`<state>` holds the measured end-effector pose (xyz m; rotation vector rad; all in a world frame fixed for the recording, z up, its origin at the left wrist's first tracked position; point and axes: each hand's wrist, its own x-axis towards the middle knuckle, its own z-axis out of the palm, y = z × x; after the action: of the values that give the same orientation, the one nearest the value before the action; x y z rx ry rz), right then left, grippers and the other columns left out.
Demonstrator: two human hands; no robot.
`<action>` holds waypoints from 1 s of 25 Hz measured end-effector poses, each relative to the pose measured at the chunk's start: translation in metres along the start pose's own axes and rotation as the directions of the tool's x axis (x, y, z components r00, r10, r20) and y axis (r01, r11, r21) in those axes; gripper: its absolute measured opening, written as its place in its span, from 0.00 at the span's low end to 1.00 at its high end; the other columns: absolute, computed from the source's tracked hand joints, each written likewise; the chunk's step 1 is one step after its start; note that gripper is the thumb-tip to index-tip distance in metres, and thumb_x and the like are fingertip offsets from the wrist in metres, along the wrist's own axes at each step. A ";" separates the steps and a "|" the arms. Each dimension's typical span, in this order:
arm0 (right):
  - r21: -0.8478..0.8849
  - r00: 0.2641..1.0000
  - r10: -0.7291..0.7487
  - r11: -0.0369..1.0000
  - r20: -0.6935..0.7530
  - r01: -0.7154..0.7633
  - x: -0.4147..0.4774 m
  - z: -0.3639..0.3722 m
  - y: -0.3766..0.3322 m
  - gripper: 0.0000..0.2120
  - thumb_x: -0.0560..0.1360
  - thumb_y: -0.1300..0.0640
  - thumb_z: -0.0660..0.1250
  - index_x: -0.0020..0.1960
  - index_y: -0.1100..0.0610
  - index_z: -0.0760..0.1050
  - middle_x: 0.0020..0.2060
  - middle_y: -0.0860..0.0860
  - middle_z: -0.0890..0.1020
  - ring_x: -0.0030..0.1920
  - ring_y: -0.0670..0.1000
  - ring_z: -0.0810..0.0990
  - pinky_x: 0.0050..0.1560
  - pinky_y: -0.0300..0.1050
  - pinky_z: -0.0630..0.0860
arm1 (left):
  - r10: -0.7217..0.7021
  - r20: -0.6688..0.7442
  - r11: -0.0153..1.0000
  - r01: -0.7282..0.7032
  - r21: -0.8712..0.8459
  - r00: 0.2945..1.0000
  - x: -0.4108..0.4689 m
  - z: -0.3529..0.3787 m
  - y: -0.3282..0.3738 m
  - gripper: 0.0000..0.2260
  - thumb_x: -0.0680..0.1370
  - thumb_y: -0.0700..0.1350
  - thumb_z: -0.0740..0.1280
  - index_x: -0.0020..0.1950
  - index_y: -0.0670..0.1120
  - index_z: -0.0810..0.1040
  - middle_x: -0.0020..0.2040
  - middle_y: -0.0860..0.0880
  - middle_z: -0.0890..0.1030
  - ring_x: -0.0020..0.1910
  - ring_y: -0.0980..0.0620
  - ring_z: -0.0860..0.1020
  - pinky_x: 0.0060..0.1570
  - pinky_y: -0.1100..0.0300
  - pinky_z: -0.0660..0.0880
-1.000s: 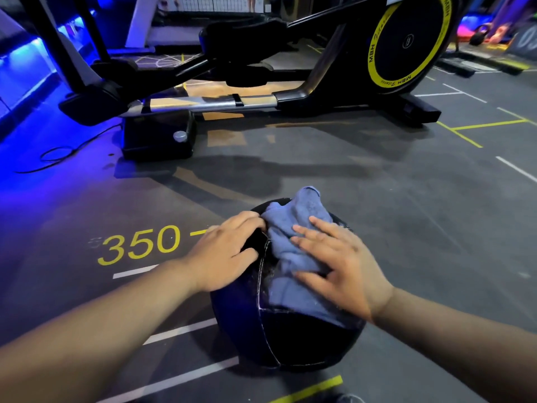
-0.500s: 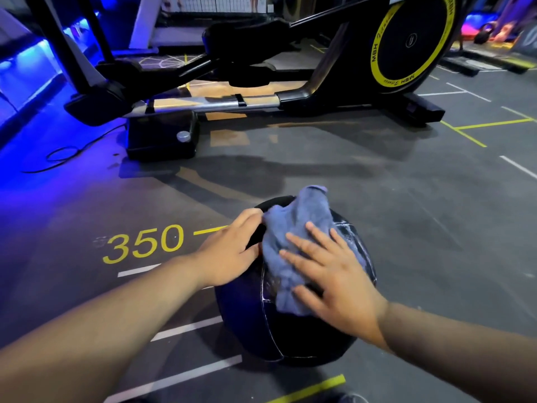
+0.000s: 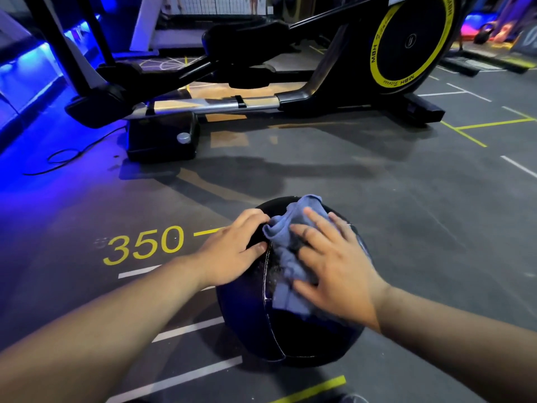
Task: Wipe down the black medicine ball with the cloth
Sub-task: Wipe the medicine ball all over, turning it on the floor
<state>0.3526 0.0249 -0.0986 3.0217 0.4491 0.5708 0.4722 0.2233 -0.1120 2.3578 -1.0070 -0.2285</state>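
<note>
The black medicine ball (image 3: 290, 324) sits on the grey floor (image 3: 406, 213); the right hand (image 3: 334, 269) presses a blue cloth (image 3: 286, 257) flat on top; the left hand (image 3: 235, 251) rests spread on its side; an elliptical trainer (image 3: 290, 82) stands behind.

"350" (image 3: 145, 245) on floor (image 3: 392, 205); "MBH" (image 3: 373, 52) (twice) on flywheel rim (image 3: 389, 82)

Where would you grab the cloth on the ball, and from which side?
Probably the bunched far end of the cloth, pinched from above. It stands up in loose folds atop the ball, just past the fingertips of the right hand, which presses the rest flat against the curve. The left hand covers the ball's left side.
</note>
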 end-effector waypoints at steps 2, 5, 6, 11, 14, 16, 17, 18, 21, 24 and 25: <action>0.114 0.987 0.159 0.981 -0.013 -0.156 0.006 -0.004 0.020 0.14 0.69 0.46 0.65 0.42 0.57 0.76 0.51 0.56 0.83 0.58 0.60 0.80 0.61 0.51 0.72 | 0.014 -0.003 1.000 -0.014 -0.021 1.000 -0.001 -0.002 0.001 0.17 0.81 0.47 0.62 0.68 0.56 0.65 0.70 0.63 0.62 0.63 0.54 0.71 0.58 0.56 0.66; 0.217 0.939 0.343 0.916 0.019 -0.339 0.005 -0.005 0.028 0.14 0.72 0.48 0.62 0.50 0.57 0.75 0.49 0.54 0.82 0.52 0.60 0.80 0.55 0.45 0.71 | -0.004 -0.002 1.000 0.004 -0.014 1.000 0.000 0.000 0.001 0.15 0.81 0.47 0.60 0.68 0.57 0.65 0.70 0.64 0.61 0.62 0.53 0.72 0.55 0.58 0.64; 0.166 0.958 0.285 0.944 0.030 -0.286 -0.001 -0.001 0.022 0.17 0.72 0.48 0.61 0.56 0.56 0.75 0.55 0.54 0.81 0.58 0.61 0.78 0.61 0.49 0.70 | -0.008 -0.004 1.000 0.008 -0.008 1.000 0.001 0.001 0.001 0.16 0.81 0.47 0.60 0.68 0.57 0.64 0.70 0.64 0.61 0.62 0.53 0.72 0.55 0.59 0.63; -0.093 0.860 -0.427 0.879 0.278 0.467 -0.032 0.016 -0.015 0.29 0.72 0.43 0.59 0.72 0.49 0.66 0.72 0.51 0.70 0.72 0.62 0.66 0.67 0.64 0.57 | -0.001 -0.007 0.999 0.001 -0.036 1.000 0.004 0.001 -0.004 0.15 0.81 0.46 0.61 0.67 0.57 0.65 0.69 0.62 0.62 0.62 0.50 0.73 0.59 0.54 0.68; -0.136 0.926 -0.283 0.937 0.250 0.323 -0.018 0.013 -0.006 0.34 0.71 0.39 0.59 0.74 0.50 0.65 0.72 0.51 0.70 0.73 0.59 0.66 0.68 0.65 0.59 | -0.014 0.010 0.997 0.014 -0.082 1.000 0.006 -0.001 -0.011 0.15 0.80 0.46 0.61 0.66 0.57 0.66 0.68 0.63 0.63 0.63 0.51 0.72 0.63 0.50 0.68; -0.097 0.969 0.073 0.994 0.236 -0.051 -0.002 0.007 0.012 0.38 0.69 0.33 0.57 0.75 0.50 0.62 0.74 0.52 0.65 0.75 0.59 0.61 0.71 0.64 0.59 | -0.016 0.032 0.995 0.020 -0.103 0.999 0.007 -0.003 -0.015 0.16 0.80 0.45 0.61 0.65 0.58 0.65 0.68 0.64 0.63 0.64 0.52 0.70 0.65 0.50 0.66; -0.046 0.936 0.244 0.970 0.254 -0.240 0.002 0.004 0.023 0.41 0.69 0.31 0.54 0.76 0.50 0.59 0.77 0.52 0.60 0.77 0.58 0.56 0.73 0.62 0.56 | -0.016 0.038 0.994 0.020 -0.107 0.999 0.007 -0.003 -0.015 0.16 0.80 0.44 0.61 0.65 0.59 0.65 0.68 0.65 0.62 0.64 0.53 0.69 0.65 0.50 0.66; 0.040 0.889 0.355 0.923 0.289 -0.382 0.004 0.004 0.032 0.43 0.68 0.28 0.52 0.77 0.51 0.55 0.78 0.51 0.55 0.78 0.56 0.50 0.75 0.60 0.52 | -0.019 0.041 0.994 0.024 -0.106 0.999 0.006 -0.002 -0.013 0.16 0.80 0.44 0.61 0.66 0.59 0.65 0.68 0.65 0.62 0.64 0.54 0.69 0.63 0.51 0.66; 0.228 0.881 0.372 0.867 0.293 -0.442 -0.001 0.009 0.038 0.42 0.70 0.30 0.50 0.78 0.51 0.55 0.78 0.48 0.54 0.78 0.54 0.45 0.77 0.56 0.48 | -0.030 0.035 0.997 0.032 -0.072 0.999 0.003 0.000 -0.006 0.17 0.81 0.44 0.60 0.67 0.59 0.65 0.69 0.66 0.61 0.63 0.56 0.69 0.55 0.57 0.62; 0.068 0.985 0.024 0.997 0.170 -0.036 -0.012 0.013 0.018 0.32 0.73 0.41 0.56 0.73 0.54 0.67 0.75 0.53 0.64 0.76 0.61 0.58 0.74 0.62 0.55 | -0.024 0.020 0.998 0.025 -0.057 1.000 0.004 0.001 -0.007 0.17 0.81 0.43 0.60 0.68 0.56 0.65 0.70 0.64 0.60 0.63 0.54 0.69 0.53 0.60 0.61; -0.002 0.974 -0.151 0.988 0.168 0.154 -0.015 0.016 0.008 0.30 0.72 0.43 0.57 0.71 0.53 0.69 0.74 0.53 0.67 0.74 0.62 0.62 0.71 0.64 0.57 | -0.024 0.019 0.998 0.025 -0.062 1.000 0.004 0.002 -0.008 0.18 0.80 0.42 0.61 0.68 0.56 0.65 0.70 0.63 0.61 0.63 0.54 0.69 0.53 0.61 0.61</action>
<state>0.3473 0.0130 -0.1179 2.9536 0.6561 0.3067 0.4791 0.2243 -0.1176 2.3163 -0.9664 -0.2871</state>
